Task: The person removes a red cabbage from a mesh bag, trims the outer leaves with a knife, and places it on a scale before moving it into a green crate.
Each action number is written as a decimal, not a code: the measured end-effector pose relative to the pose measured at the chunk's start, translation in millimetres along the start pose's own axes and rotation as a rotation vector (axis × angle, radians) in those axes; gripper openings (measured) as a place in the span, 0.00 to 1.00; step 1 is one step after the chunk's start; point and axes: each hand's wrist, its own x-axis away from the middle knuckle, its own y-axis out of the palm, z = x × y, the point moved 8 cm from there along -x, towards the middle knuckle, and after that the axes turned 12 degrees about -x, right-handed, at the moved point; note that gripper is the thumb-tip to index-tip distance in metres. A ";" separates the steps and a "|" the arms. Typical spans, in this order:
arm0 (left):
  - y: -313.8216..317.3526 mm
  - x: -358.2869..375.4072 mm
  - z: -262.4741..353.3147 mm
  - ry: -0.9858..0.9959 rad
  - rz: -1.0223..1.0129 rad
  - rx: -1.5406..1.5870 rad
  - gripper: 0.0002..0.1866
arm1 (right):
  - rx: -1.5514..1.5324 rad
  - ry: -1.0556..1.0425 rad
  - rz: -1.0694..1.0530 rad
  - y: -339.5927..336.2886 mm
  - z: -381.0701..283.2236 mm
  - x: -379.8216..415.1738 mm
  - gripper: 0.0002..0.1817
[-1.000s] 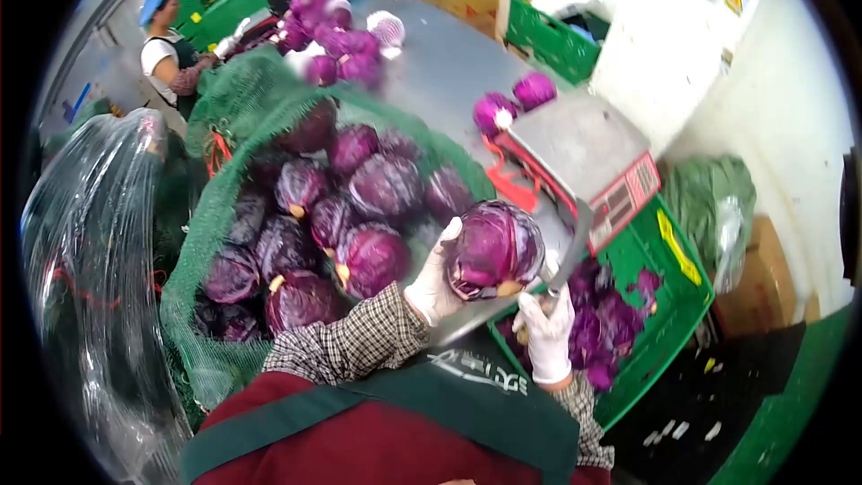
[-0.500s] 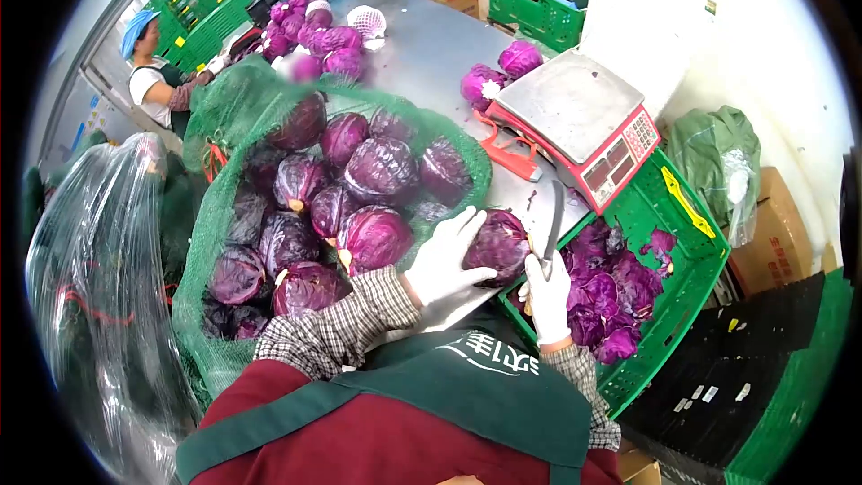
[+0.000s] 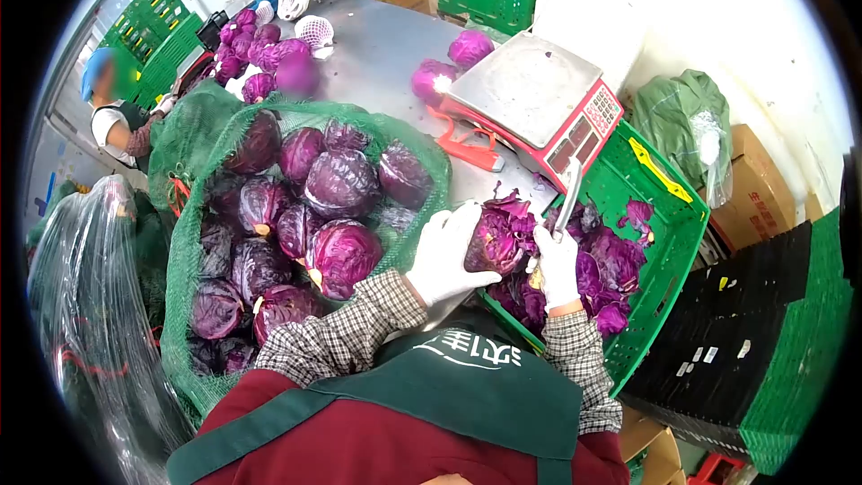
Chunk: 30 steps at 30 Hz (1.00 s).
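Note:
My left hand (image 3: 447, 253), in a white glove, grips the left side of a red cabbage (image 3: 489, 244). Loose, ragged leaves stand out from that cabbage on its upper right. In my gloved right hand (image 3: 558, 268) is a knife (image 3: 569, 196), its blade pointing up and away from me. The fingers of this hand are close against the cabbage's right side, by the pale stem end. To the left, a green mesh sack (image 3: 193, 251) lies open, full of whole red cabbages (image 3: 342, 182). Under my right hand, a green crate (image 3: 664, 292) contains peeled purple leaves (image 3: 613, 260).
A red-framed scale (image 3: 530, 90) stands on the metal table (image 3: 377, 45), with an orange-red tool (image 3: 471, 153) beside it. Trimmed cabbages (image 3: 469, 49) lie behind. Plastic-wrapped sacks (image 3: 94, 287) are at left. Two other people work at the far side.
The cabbage's outer leaves now stick out, torn loose on top. My right hand and the knife have shifted slightly right and up. The whole view has shifted a little.

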 end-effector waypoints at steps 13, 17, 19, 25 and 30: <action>16.4 8.8 -40.8 -0.094 -0.100 0.097 0.64 | -0.560 0.210 -0.043 3.8 -5.3 18.6 0.08; 6.5 -5.2 -47.6 -0.223 -0.213 0.392 0.62 | 0.494 -0.074 0.136 -83.0 -35.1 7.1 0.18; 5.0 -10.6 -44.3 -0.202 -0.188 0.395 0.62 | 0.541 -0.030 0.027 -73.3 -27.4 30.4 0.18; 6.3 -10.1 -41.5 -0.181 -0.161 0.289 0.58 | 0.782 -0.303 -0.322 3.6 -12.4 88.4 0.08; -1.2 -21.1 -37.4 -0.213 -0.190 0.395 0.55 | 0.941 -0.449 -0.403 19.9 -14.0 90.9 0.09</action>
